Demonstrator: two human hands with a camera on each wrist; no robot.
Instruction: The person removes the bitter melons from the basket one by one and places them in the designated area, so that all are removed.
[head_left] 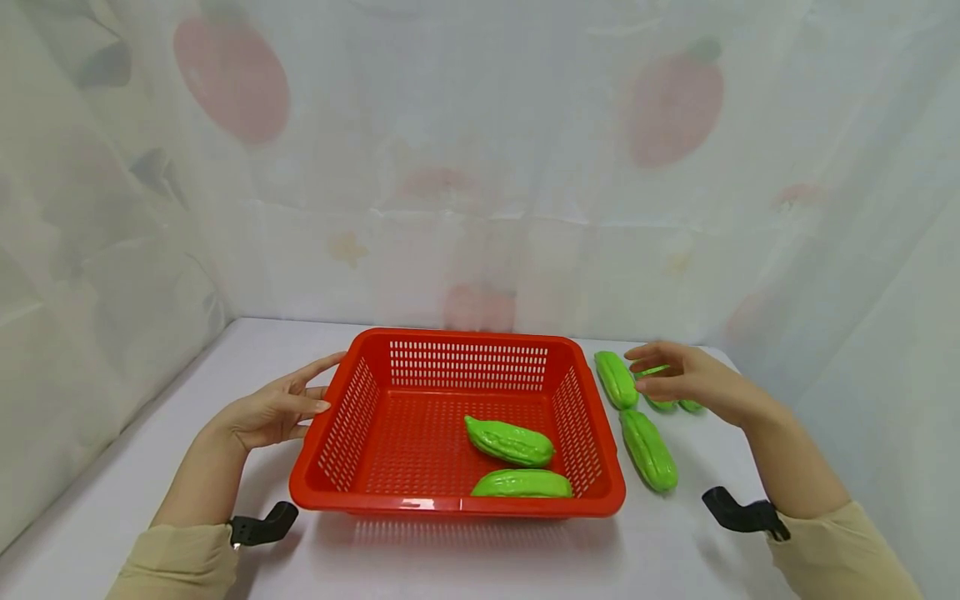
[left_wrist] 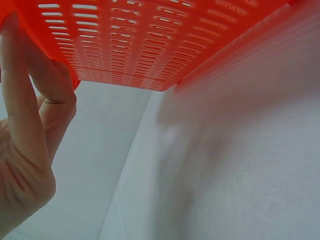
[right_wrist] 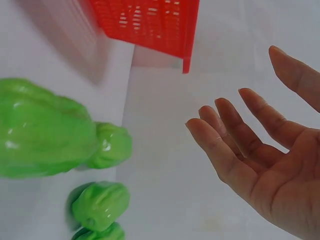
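Note:
A red slotted basket [head_left: 420,503] stands in the middle of the table, with two bright green, ridged bitter melons [head_left: 510,442] lying in its right half. At its left side, my left hand [head_left: 273,408] touches the rim with extended fingers; the left wrist view shows that hand [left_wrist: 32,115] against the perforated wall. My right hand [head_left: 693,379] is raised, holding nothing, above several more bitter melons [head_left: 649,450] to the right of the basket. In the right wrist view, the right hand's fingers [right_wrist: 240,125] are spread and loosely bent, apart from the bitter melons [right_wrist: 45,130].
The white table [head_left: 360,567] ends at a pale curtain [head_left: 480,250] printed with fruit at the back. More curtain hangs along the left and right sides. Each wrist wears a black strap mount [head_left: 264,527].

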